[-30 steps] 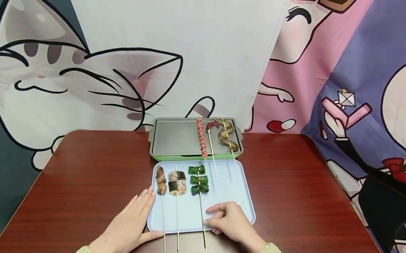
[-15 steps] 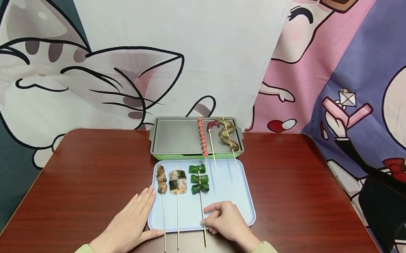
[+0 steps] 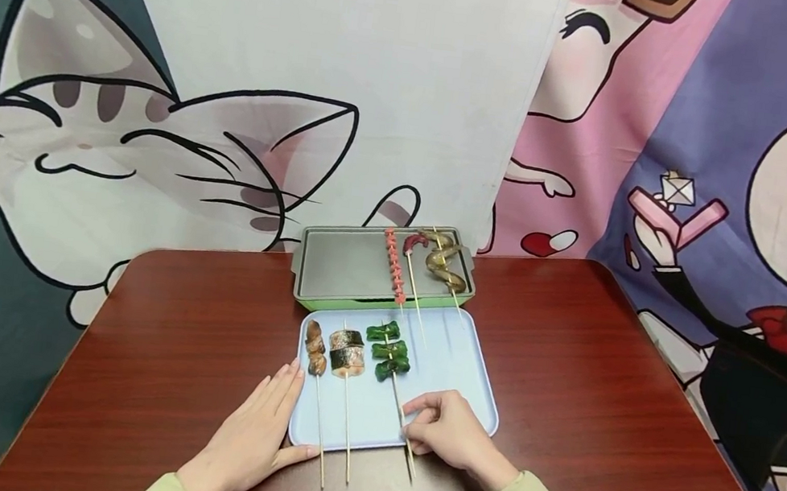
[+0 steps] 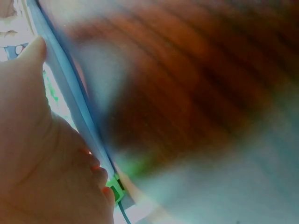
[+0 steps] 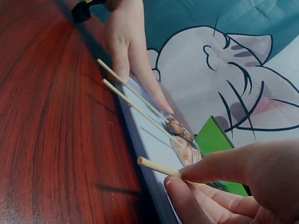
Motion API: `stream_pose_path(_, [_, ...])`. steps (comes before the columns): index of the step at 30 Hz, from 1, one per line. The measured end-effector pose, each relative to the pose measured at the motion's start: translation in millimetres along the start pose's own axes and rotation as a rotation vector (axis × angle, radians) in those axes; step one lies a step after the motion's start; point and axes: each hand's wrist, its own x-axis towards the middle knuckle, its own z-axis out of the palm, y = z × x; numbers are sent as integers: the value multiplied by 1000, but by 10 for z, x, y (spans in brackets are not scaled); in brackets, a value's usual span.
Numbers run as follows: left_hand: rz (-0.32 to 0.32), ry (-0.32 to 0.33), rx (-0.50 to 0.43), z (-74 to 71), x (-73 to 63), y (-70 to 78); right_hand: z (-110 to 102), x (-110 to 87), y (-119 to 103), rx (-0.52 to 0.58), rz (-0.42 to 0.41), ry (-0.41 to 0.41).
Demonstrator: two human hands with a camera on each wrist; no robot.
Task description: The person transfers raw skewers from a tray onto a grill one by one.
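My right hand [image 3: 448, 434] pinches the stick of a green pepper skewer [image 3: 390, 350] between thumb and fingers, over the front of a pale blue tray [image 3: 455, 374]. The right wrist view shows the stick's blunt end [image 5: 154, 165] sticking out past the fingertips. Flat against the tray's left side lies my left hand [image 3: 244, 431], fingers straight, thumb at the front edge. Between the hands are a brown meat skewer [image 3: 315, 348] and a fish-roll-like skewer with dark skin [image 3: 347, 352]. Both sticks overhang the tray's front rim.
Behind the tray stands a green grill with a grey plate [image 3: 340, 264]. On its right half lie a pink beaded skewer [image 3: 394, 266], a dark red curled skewer [image 3: 414, 242] and a brownish spiral skewer [image 3: 441, 263]. Their sticks point over the tray. The wooden table [image 3: 195, 320] surrounds both.
My right hand has shifted slightly right, and the pepper skewer's stick end has swung right with it. Its lowest pepper piece has tilted. My left hand stays at the tray's side.
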Motion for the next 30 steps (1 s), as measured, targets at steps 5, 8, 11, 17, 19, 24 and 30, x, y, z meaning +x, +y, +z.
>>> stream_pose_path(5, [-7,-26,5,2,-4,5,-35,-22,41,3,1,-11])
stream_pose_path(8, [-5,-21,6,5,-2,1,-53,-42,26,26,-4,-25])
stream_pose_path(11, [1,-7,5,6,1,-2,-66,-73,-4,42,-17,-46])
stream_pose_path(17, [4,5,-1,1,2,-5,-71,-119,-89,30,-32,-79])
stream_pose_path(19, [4,9,-1,2,4,-7,-68,-129,-117,21,-35,-86])
stream_pose_path(24, [6,7,3,6,5,-9,-50,-159,-194,13,-60,-103])
stream_pose_path(30, [7,-3,3,6,10,-6,-40,-179,-302,2,-96,-110])
